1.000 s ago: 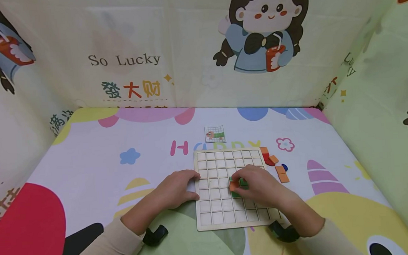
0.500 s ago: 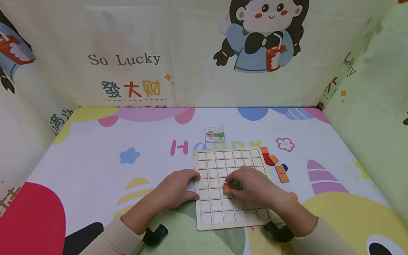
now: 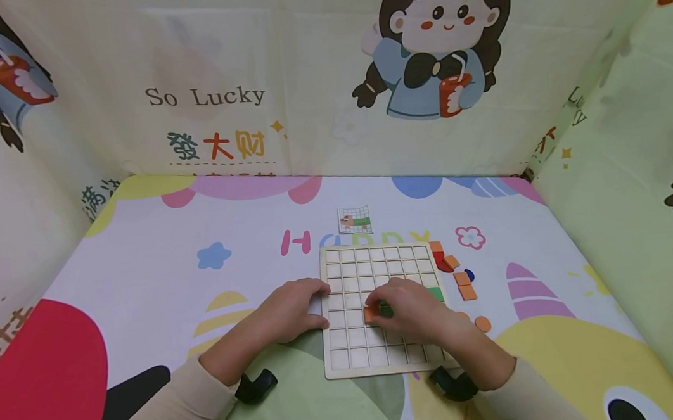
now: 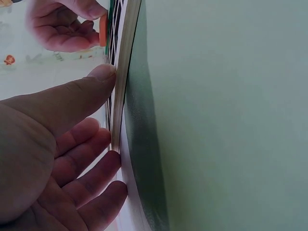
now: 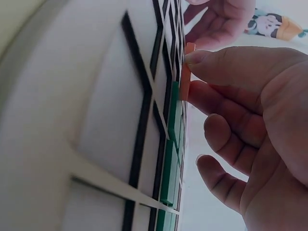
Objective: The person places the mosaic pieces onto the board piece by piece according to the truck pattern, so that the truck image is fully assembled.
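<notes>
Setting an orange tile (image 3: 370, 315) seemed underway.
Right hand (image 3: 405, 306) pinched it over the board (image 3: 357, 339), beside green tiles (image 5: 168, 171); left hand (image 3: 295, 309), spread, touched the edge. It likely needed lining up and pressing down.

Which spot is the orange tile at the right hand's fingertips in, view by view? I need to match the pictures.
Head: the orange tile is in the lower half, slightly right of centre, at the right hand's fingertips.
Left wrist: near the top, left of centre, seen edge-on.
Right wrist: upper half, right of centre, edge-on.
Shared landmark: the grid board.
</notes>
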Demonstrator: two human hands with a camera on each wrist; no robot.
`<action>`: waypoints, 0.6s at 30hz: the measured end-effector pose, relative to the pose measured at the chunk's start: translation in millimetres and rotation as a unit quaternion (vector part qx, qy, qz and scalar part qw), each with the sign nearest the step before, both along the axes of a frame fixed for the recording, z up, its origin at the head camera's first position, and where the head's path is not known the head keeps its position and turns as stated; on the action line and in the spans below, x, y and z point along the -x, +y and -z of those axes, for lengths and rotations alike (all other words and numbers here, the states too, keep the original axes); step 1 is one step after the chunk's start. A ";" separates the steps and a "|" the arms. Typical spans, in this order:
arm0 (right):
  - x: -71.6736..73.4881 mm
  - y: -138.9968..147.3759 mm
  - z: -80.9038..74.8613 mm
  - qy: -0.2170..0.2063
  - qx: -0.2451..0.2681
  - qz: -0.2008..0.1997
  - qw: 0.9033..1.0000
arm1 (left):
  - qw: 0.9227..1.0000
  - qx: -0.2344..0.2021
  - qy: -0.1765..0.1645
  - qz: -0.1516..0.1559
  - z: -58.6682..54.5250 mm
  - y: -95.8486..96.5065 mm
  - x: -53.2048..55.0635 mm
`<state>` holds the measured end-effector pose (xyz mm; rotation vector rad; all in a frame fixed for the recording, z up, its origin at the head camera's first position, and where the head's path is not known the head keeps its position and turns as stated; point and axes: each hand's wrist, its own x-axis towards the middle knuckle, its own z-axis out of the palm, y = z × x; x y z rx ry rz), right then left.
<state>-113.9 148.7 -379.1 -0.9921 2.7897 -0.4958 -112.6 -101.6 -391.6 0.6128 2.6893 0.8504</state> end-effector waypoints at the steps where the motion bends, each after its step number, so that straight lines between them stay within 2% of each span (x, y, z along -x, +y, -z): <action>1: -0.2 -0.2 0.5 -0.003 -0.001 0.001 1.000 | 1.000 0.000 0.000 0.000 0.2 0.0 0.0; 7: -1.3 -0.6 2.8 -0.011 -0.005 0.008 1.000 | 1.000 -0.004 0.000 -0.001 0.9 -0.4 0.0; 18: -2.3 0.7 2.2 -0.001 0.000 0.006 1.000 | 1.000 -0.006 0.003 0.004 1.0 -0.9 -0.4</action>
